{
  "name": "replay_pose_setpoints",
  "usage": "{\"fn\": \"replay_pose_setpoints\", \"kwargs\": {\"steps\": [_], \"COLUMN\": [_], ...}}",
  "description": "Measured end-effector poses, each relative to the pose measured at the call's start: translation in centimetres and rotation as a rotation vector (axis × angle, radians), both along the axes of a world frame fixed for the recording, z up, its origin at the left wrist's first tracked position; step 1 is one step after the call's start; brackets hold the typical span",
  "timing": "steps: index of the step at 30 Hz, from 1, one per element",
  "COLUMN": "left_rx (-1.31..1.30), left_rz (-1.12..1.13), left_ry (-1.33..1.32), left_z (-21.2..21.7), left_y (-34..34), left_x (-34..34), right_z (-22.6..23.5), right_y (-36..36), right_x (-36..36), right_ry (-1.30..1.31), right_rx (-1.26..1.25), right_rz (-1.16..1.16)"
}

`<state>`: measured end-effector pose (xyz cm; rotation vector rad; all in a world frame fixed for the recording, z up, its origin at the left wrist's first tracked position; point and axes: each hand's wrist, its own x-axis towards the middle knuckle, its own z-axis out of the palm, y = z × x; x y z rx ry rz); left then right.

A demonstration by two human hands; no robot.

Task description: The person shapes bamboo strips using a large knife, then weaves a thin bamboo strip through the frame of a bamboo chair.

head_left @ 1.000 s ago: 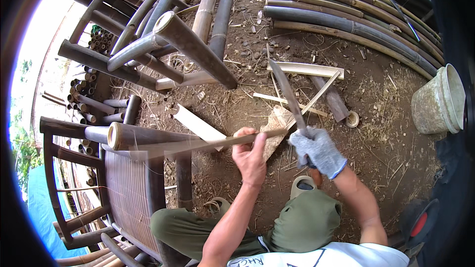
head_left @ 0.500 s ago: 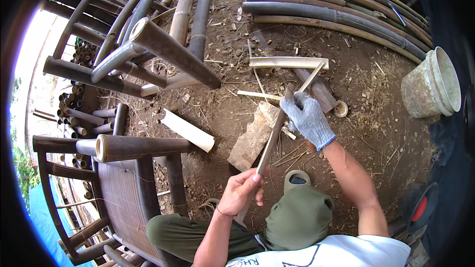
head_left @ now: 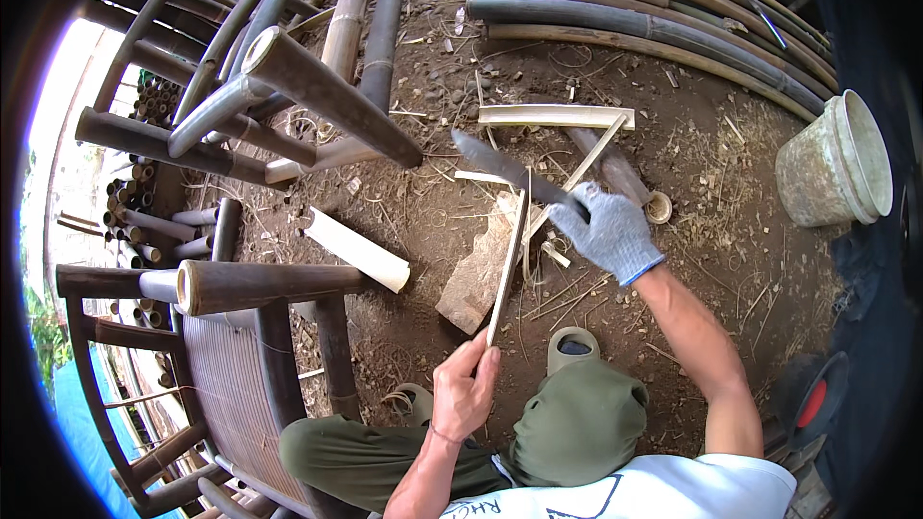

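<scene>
My bare left hand (head_left: 463, 386) is closed round the lower end of a narrow bamboo strip (head_left: 507, 274), which points up and away from me. In a grey knitted glove, my right hand (head_left: 610, 233) grips a machete (head_left: 502, 163). Its dark, broad blade reaches to the left across the strip's far end; whether the two touch I cannot tell. Below the strip, a rough wooden block (head_left: 473, 286) lies on the ground with pale split pieces by it. The machete's handle is mostly hidden in the glove.
Bamboo furniture frames (head_left: 269, 288) stand at the left. A half-split bamboo piece (head_left: 361, 250) and a pale bamboo length (head_left: 558, 116) lie on the dirt floor. Long bamboo poles (head_left: 635, 29) are stacked at the far right, near a dirty white bucket (head_left: 817, 173).
The machete has swung from lying along the strip to pointing left across its far end. My right hand has shifted slightly right and down; the strip now stands steeper in my left hand.
</scene>
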<state>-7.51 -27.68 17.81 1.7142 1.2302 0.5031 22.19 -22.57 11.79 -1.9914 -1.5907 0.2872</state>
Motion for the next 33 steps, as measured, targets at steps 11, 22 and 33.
{"fn": "replay_pose_setpoints", "kwargs": {"steps": [11, 22, 33], "left_rx": [-0.598, -0.521, 0.064], "left_rz": [0.167, 0.104, -0.063], "left_ry": [-0.536, -0.412, -0.369], "left_z": [1.3, 1.0, 0.5], "left_y": [3.4, -1.9, 5.8], "left_x": [2.9, 1.2, 5.5], "right_z": [5.1, 2.5, 6.9], "right_y": [-4.8, -0.1, -2.6], "right_x": [-5.2, 4.8, -4.3], "right_ry": [0.195, 1.282, 1.444], "right_rx": [-0.016, 0.016, -0.057], "right_rz": [0.339, -0.249, -0.052]}}
